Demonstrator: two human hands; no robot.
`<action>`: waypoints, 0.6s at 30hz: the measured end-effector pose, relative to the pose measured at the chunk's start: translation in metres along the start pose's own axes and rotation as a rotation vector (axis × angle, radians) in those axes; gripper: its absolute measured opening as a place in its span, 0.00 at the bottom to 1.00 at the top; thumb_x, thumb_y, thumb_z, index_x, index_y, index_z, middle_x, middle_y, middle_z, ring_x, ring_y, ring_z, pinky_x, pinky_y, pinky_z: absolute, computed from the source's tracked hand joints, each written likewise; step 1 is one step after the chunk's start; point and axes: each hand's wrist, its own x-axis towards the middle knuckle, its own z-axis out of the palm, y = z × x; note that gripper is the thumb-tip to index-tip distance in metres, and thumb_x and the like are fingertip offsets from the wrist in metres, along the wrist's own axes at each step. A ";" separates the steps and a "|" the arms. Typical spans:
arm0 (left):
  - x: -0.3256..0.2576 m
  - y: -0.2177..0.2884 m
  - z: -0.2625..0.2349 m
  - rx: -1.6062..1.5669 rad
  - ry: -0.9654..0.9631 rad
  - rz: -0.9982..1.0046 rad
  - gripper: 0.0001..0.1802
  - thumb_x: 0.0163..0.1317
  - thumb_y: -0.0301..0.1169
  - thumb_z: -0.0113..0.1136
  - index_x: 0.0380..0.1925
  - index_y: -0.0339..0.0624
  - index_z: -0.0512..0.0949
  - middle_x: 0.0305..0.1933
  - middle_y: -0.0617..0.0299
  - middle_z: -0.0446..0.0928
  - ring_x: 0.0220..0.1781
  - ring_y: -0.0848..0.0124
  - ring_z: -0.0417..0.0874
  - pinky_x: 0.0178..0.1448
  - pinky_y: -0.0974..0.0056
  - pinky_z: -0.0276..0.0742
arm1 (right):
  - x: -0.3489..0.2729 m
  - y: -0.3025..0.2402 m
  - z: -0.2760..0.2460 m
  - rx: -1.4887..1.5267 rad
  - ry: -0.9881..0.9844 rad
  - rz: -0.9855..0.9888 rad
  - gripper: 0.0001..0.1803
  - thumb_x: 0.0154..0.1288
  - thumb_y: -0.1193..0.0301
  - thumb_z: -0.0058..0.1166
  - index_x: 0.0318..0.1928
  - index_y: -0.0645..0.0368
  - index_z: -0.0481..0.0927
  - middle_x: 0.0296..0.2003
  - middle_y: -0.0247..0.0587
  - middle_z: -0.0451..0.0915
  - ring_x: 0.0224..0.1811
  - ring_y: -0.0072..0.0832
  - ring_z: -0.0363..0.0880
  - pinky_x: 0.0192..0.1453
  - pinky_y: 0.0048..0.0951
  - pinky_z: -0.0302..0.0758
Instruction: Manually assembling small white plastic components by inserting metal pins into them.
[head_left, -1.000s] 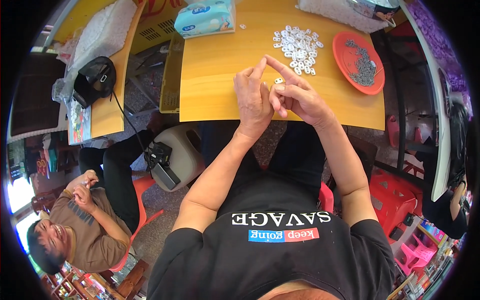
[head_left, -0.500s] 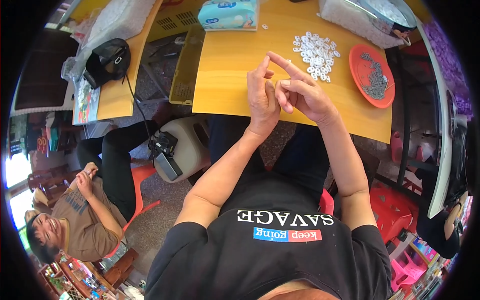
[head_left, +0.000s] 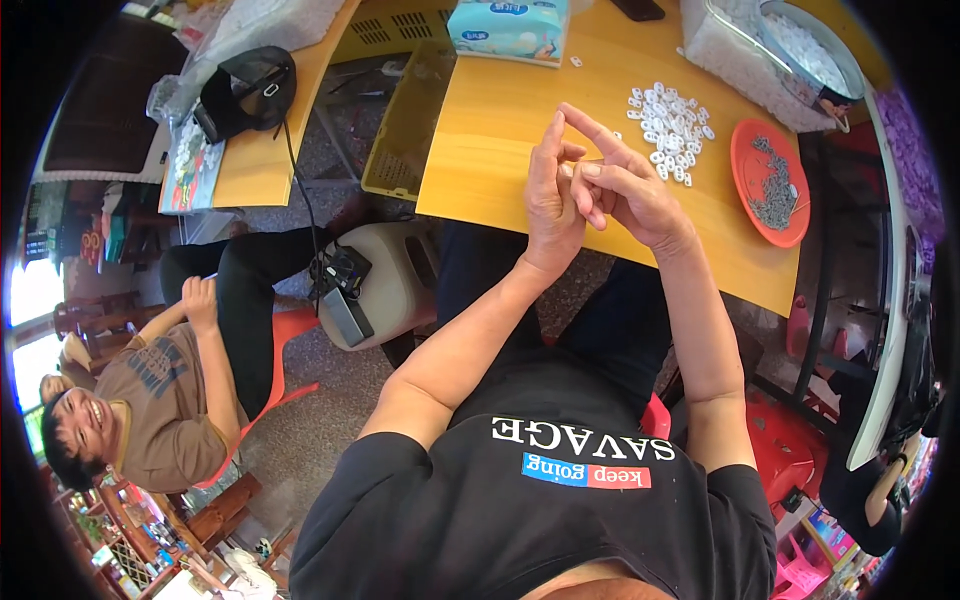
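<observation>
Above the near edge of the wooden table, my two hands meet at their fingertips. My left hand (head_left: pixel 555 205) is upright, its fingers stretched out, and nothing shows in it. My right hand (head_left: pixel 642 200) reaches its index finger across to the left fingertips; its thumb and lower fingers bend in toward the left thumb. I see no object in it either. Just beyond them lies a loose pile of small white plastic pieces with holes (head_left: pixel 672 130). To the right of the pile, an orange-red plate (head_left: pixel 745 180) holds a heap of small grey metal parts (head_left: pixel 775 190).
A blue tissue pack (head_left: pixel 508 35) stands at the table's far left, a dark phone (head_left: pixel 638 8) at the back. Back right are a clear bag (head_left: pixel 735 70) and a tub of white pieces (head_left: pixel 805 50). On the left, a person (head_left: pixel 160 400) sits beside a grey stool (head_left: pixel 385 270).
The view has shifted, so the table and my hands appear farther right. My hands keep nearly the same fingertip-to-fingertip pose. The seated person's hand has risen a little.
</observation>
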 end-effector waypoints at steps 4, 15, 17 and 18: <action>0.001 -0.005 -0.001 0.227 0.053 0.173 0.33 0.64 0.21 0.58 0.68 0.47 0.62 0.48 0.61 0.68 0.47 0.73 0.72 0.49 0.70 0.73 | -0.001 0.000 0.000 0.001 0.025 0.013 0.35 0.71 0.72 0.45 0.75 0.56 0.51 0.26 0.42 0.78 0.22 0.22 0.74 0.29 0.20 0.74; -0.001 -0.001 0.001 -0.120 -0.037 0.038 0.28 0.73 0.31 0.49 0.71 0.54 0.57 0.49 0.58 0.67 0.36 0.81 0.74 0.36 0.77 0.76 | -0.002 -0.011 0.015 -0.284 0.084 0.067 0.35 0.71 0.69 0.48 0.75 0.54 0.54 0.23 0.37 0.77 0.21 0.20 0.74 0.28 0.20 0.73; 0.000 0.003 0.001 -0.134 -0.042 0.019 0.29 0.73 0.31 0.49 0.72 0.54 0.56 0.49 0.58 0.67 0.34 0.82 0.74 0.33 0.78 0.76 | 0.000 -0.014 0.019 -0.333 0.099 0.077 0.35 0.70 0.69 0.48 0.75 0.54 0.54 0.23 0.36 0.76 0.21 0.19 0.73 0.28 0.20 0.73; 0.001 0.004 0.001 -0.147 -0.046 0.001 0.30 0.73 0.30 0.49 0.72 0.54 0.54 0.48 0.57 0.67 0.31 0.82 0.74 0.31 0.78 0.77 | 0.000 -0.016 0.022 -0.388 0.113 0.079 0.35 0.70 0.70 0.47 0.75 0.54 0.54 0.23 0.36 0.76 0.21 0.19 0.73 0.27 0.20 0.73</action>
